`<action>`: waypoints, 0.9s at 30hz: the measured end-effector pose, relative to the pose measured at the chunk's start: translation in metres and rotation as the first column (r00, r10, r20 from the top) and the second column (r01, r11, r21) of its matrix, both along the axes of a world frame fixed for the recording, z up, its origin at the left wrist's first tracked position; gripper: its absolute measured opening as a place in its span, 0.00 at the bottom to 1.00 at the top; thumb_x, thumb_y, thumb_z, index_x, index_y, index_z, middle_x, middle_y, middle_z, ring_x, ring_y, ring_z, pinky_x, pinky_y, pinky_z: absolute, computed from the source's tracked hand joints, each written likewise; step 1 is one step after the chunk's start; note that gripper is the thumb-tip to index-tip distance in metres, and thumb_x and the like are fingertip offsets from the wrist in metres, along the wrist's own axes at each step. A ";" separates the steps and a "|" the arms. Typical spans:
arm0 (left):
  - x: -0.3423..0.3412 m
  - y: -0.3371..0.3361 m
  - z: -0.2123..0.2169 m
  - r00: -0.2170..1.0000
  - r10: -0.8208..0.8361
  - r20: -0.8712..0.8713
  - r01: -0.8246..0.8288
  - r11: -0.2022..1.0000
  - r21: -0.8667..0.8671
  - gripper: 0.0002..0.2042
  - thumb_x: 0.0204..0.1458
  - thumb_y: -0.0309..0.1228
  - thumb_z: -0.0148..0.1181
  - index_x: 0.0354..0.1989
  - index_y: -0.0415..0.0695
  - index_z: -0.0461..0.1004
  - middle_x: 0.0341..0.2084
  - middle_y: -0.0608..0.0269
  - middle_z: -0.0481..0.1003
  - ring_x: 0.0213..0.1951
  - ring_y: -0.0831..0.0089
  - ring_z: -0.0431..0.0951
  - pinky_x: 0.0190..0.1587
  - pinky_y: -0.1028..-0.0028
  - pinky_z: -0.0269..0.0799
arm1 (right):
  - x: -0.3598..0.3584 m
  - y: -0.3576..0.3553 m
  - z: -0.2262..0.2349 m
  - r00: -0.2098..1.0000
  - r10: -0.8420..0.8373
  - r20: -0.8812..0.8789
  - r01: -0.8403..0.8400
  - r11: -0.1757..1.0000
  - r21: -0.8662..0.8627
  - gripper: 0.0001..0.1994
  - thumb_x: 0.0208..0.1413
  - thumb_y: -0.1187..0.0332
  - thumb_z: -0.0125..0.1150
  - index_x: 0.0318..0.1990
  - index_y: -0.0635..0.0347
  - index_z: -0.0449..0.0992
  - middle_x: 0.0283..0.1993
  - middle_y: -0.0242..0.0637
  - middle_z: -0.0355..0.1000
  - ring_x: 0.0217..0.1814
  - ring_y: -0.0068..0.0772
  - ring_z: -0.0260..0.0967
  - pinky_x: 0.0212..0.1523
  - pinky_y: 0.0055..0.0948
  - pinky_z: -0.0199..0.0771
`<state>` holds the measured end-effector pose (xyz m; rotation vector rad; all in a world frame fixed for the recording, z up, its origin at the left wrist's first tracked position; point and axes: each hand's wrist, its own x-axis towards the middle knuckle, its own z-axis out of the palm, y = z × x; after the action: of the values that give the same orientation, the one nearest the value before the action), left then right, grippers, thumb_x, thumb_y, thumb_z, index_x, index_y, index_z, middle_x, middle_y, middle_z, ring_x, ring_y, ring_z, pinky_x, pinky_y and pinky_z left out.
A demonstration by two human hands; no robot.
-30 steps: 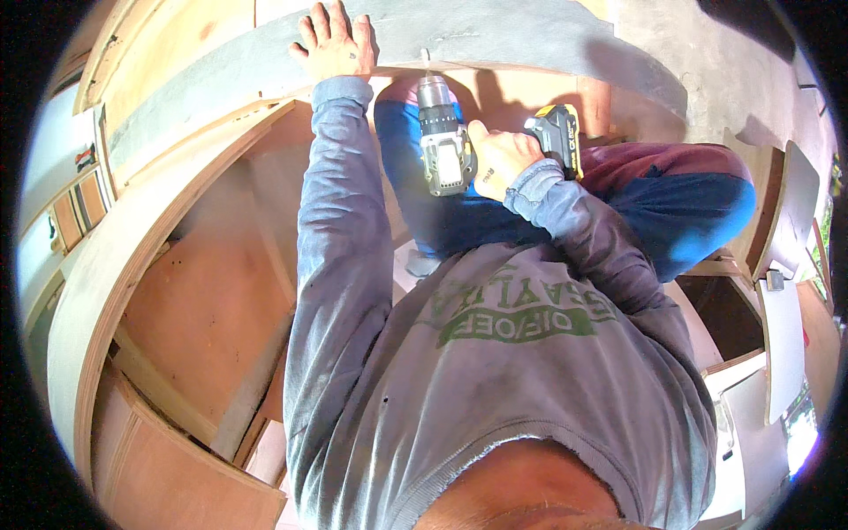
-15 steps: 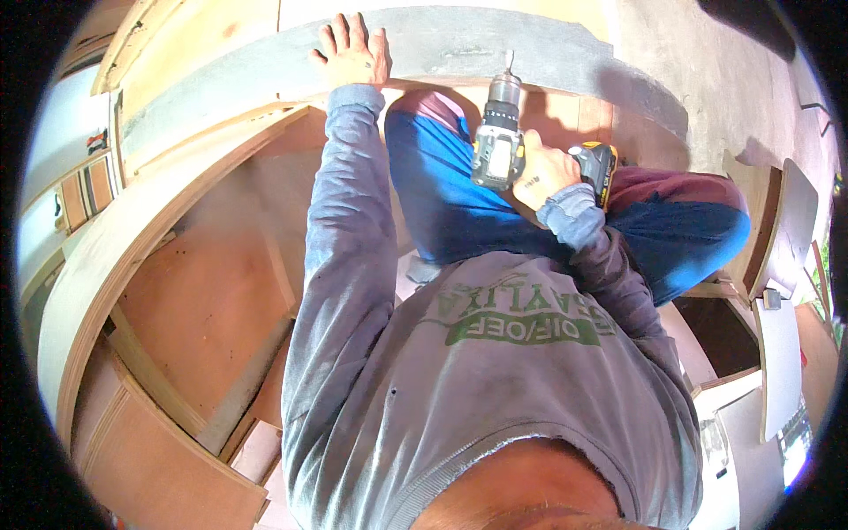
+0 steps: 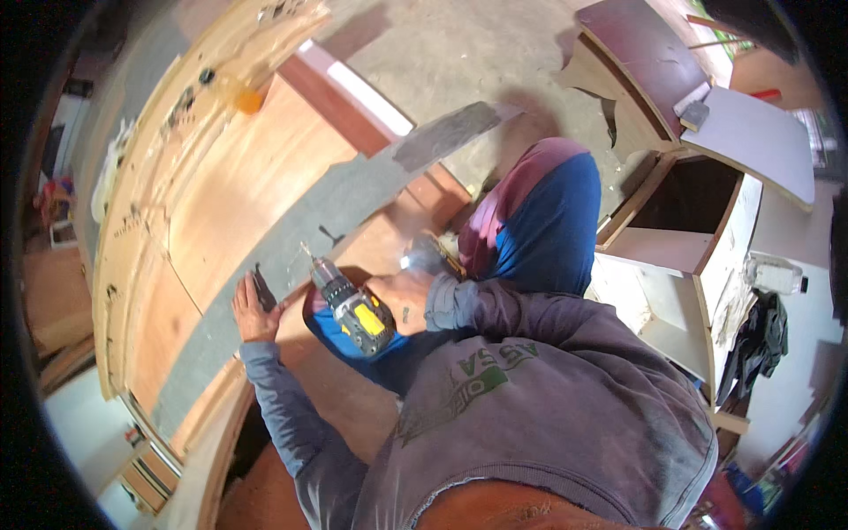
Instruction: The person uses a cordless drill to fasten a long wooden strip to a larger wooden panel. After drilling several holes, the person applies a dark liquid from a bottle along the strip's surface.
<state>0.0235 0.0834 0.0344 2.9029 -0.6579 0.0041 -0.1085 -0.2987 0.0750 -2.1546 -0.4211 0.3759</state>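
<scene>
Near a curved grey board (image 3: 353,200), the right hand's grip (image 3: 402,299) holds the drill (image 3: 360,320), its body jutting left.

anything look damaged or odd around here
Yes, the grey strip: toward its right end its upper edge has a jagged step and its surface a darker patch, breaking the otherwise smoother curve.

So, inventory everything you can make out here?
drill: 1, black and yellow, centre
strip: 1, grey, curving across centre-left
wood panels: several, tan, upper left
bottle: 1, orange, upper left
curved boards: 2, purplish and white, upper right
open cabinet: 1, white and brown, right
container: 1, clear, far right
cloth: 1, black, far right
floor: 1, grey, top
trousers: 1, blue and pink, centre
sweatshirt: 1, grey, bottom
left hand: 1, grey-sleeved, on strip
right hand: 1, grey-sleeved, gripping drill
</scene>
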 end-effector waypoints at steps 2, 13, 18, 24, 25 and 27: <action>0.004 -0.009 0.018 0.997 -0.056 -0.050 0.054 0.998 -0.035 0.52 0.38 0.41 0.79 0.72 0.37 0.57 0.60 0.40 0.66 0.59 0.41 0.68 0.63 0.53 0.64 | -0.003 -0.004 0.009 0.998 -0.045 0.035 0.043 0.998 0.052 0.23 0.46 0.69 0.64 0.50 0.65 0.66 0.29 0.56 0.76 0.33 0.63 0.77 0.35 0.53 0.76; 0.112 -0.079 0.203 0.997 -0.041 0.066 0.064 0.909 -0.411 0.43 0.49 0.38 0.72 0.72 0.37 0.59 0.61 0.49 0.63 0.67 0.52 0.63 0.69 0.59 0.58 | 0.003 -0.044 0.042 0.970 -0.174 0.172 0.067 0.866 0.496 0.29 0.50 0.65 0.68 0.60 0.60 0.66 0.41 0.52 0.79 0.42 0.59 0.79 0.43 0.48 0.79; 0.137 -0.162 0.319 0.986 -0.060 0.153 0.143 0.773 -0.619 0.34 0.62 0.38 0.63 0.73 0.39 0.58 0.60 0.53 0.66 0.67 0.61 0.63 0.69 0.64 0.56 | -0.007 -0.037 0.033 0.962 -0.258 0.088 0.198 0.882 0.427 0.32 0.51 0.63 0.70 0.62 0.60 0.64 0.45 0.52 0.78 0.47 0.55 0.79 0.49 0.43 0.78; 0.118 -0.240 0.397 0.921 0.007 0.389 0.269 0.712 -0.649 0.29 0.68 0.42 0.55 0.72 0.39 0.60 0.63 0.53 0.65 0.64 0.65 0.67 0.66 0.66 0.61 | 0.024 -0.066 0.053 0.875 -0.478 0.072 0.398 0.797 0.453 0.24 0.47 0.63 0.72 0.51 0.64 0.74 0.37 0.57 0.79 0.43 0.59 0.79 0.43 0.47 0.79; 0.114 -0.250 0.399 0.898 0.024 0.439 0.302 0.693 -0.654 0.29 0.68 0.42 0.55 0.72 0.39 0.61 0.63 0.53 0.65 0.63 0.65 0.67 0.66 0.65 0.61 | 0.033 -0.074 0.050 0.868 -0.489 0.084 0.391 0.778 0.491 0.25 0.47 0.64 0.72 0.51 0.64 0.73 0.39 0.56 0.79 0.44 0.58 0.79 0.45 0.46 0.79; 0.104 -0.280 0.405 0.859 0.070 0.508 0.344 0.655 -0.673 0.31 0.67 0.48 0.55 0.72 0.40 0.62 0.62 0.52 0.68 0.61 0.64 0.70 0.65 0.63 0.63 | 0.042 -0.096 0.049 0.849 -0.517 0.111 0.441 0.808 0.391 0.27 0.47 0.64 0.72 0.55 0.63 0.72 0.42 0.54 0.79 0.47 0.56 0.79 0.47 0.44 0.79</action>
<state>0.1270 -0.1962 0.4398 2.0060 -0.7272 0.8334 -0.0666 -0.3945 0.1244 -1.8617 -0.0337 -0.2129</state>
